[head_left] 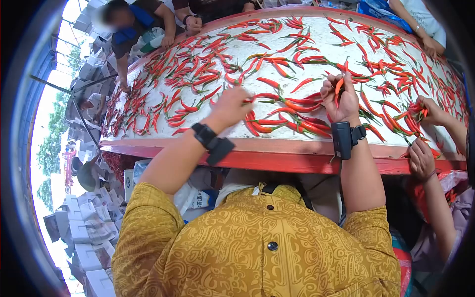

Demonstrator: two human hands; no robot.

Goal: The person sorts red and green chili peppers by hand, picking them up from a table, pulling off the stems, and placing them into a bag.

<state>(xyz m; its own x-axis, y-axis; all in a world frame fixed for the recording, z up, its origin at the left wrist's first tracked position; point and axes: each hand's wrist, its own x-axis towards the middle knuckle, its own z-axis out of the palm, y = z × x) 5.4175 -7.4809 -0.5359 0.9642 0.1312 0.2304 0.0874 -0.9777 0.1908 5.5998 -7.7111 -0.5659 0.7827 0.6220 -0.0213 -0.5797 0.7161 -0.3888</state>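
Red chillies (198, 69) are lying scattered over a white table (326, 34) with a red rim (277, 159), green stems pointing every way. At far left, white boxes (81, 232) are stacked outside the table. A co-worker's hand (194, 23) is resting at the far rim, upper left. The left hand (231, 106) is reaching out over the chillies, palm down and fingers loosely spread, blurred; it is gripping nothing that shows. A black band (212, 141) is sitting on that wrist. Between the hands a heap of chillies (292, 119) is lying near the rim. The right hand (340, 99) is raised above the heap, fingers closed on one chilli (338, 86), held upright. A black device (342, 140) is strapped to that wrist. Farther right, another person's hands (429, 111) are pinching chillies near the rim.
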